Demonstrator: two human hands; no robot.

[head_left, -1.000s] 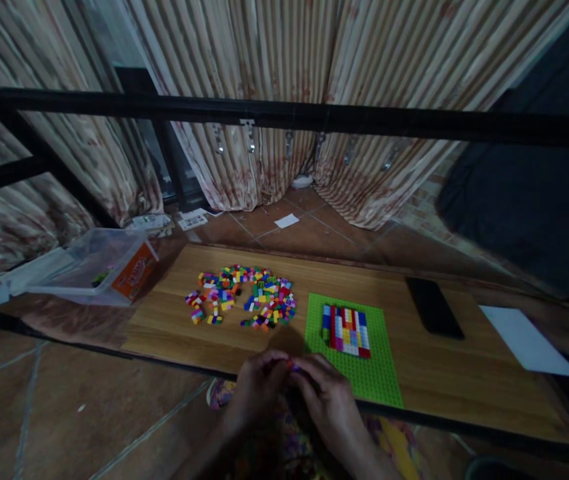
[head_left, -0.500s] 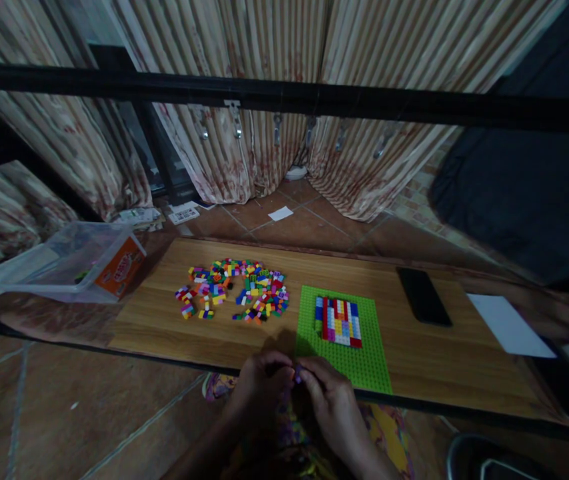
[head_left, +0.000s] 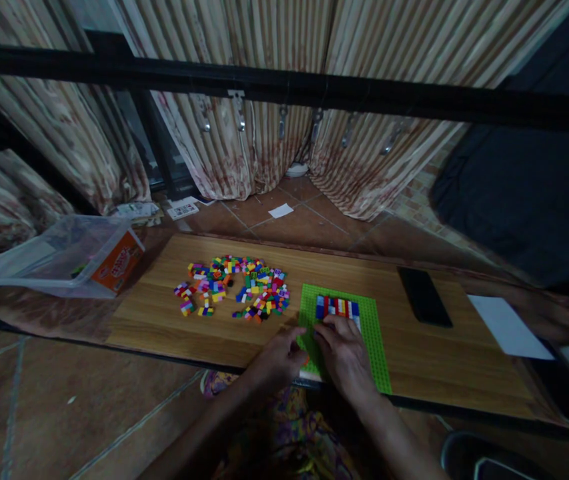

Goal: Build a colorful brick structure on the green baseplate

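Observation:
A green baseplate [head_left: 377, 353] lies on the wooden table, bearing a flat block of built toy bricks [head_left: 337, 307] in red, white, blue and yellow. Over that block's near part is my right hand [head_left: 347, 353], its thumb and fingertips pinched at the block's left side; whatever they grip is hidden. My left hand [head_left: 279, 360] is at the plate's left edge, fingers curled, with a small orange brick [head_left: 306, 361] showing at its lower fingers. Left of the plate, many loose coloured bricks [head_left: 267, 293] are spread in a rough arc.
A clear plastic box [head_left: 59, 267] with an orange label stands beyond the table's left end. On the right lie a black phone [head_left: 424, 297] and a white sheet of paper [head_left: 509, 327]. A dark metal bar [head_left: 284, 90] crosses in front of the curtains.
Both hands have moved forward from the table's near edge onto the baseplate and come apart. My right hand now covers part of the built block. The purple piece between them is out of sight.

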